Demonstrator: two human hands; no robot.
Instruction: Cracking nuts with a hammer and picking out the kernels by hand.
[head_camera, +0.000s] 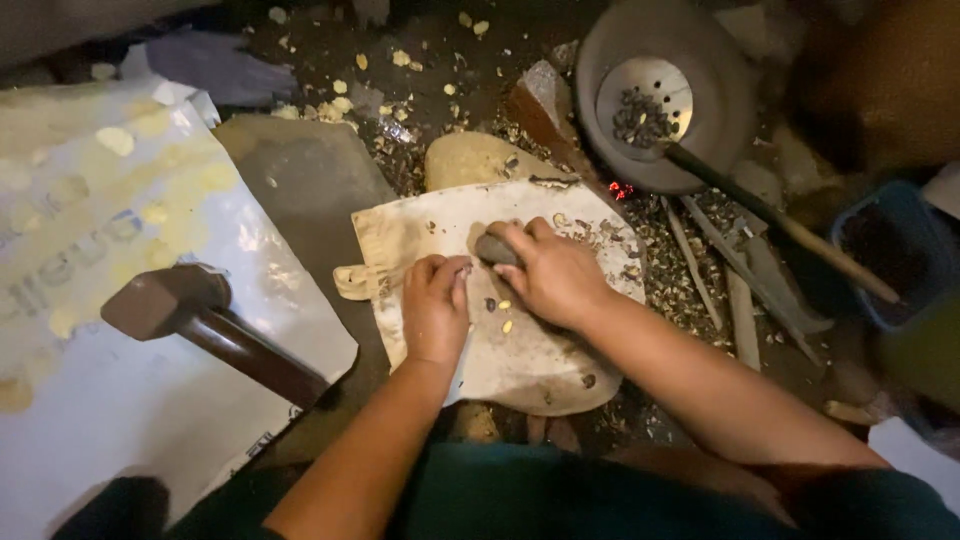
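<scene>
The right hand (552, 275) is gripping a small dark stone (495, 249), fingers curled over it and pressing it down onto a pale cloth (520, 355) that is lying spread on the floor (320, 180) in front of the person. The left hand (434, 308) is resting just beside it, fingers bent and held close together, fingertips touching the cloth next to the stone — whether it is pinching anything cannot be told. A few small yellow kernels (505, 315) and dark bits are lying on the cloth between the two hands.

Left of the cloth, a hammer (165, 300) with a dark wooden handle is lying on a large white sheet (120, 400) that is carrying scattered yellow pieces. Beyond the cloth, a rounded tan stone (470, 158) is sitting at its far edge. Toward the far right, a round grey pan (700, 90) is holding a perforated ladle (645, 100) with dark seeds in its bowl — its long handle is running out to the right. A small red glow (621, 189) is showing just below the pan. Wooden sticks (740, 300) and crushed shell litter are lying to the right of the cloth, and a blue container (895, 250) is standing near the right edge.
</scene>
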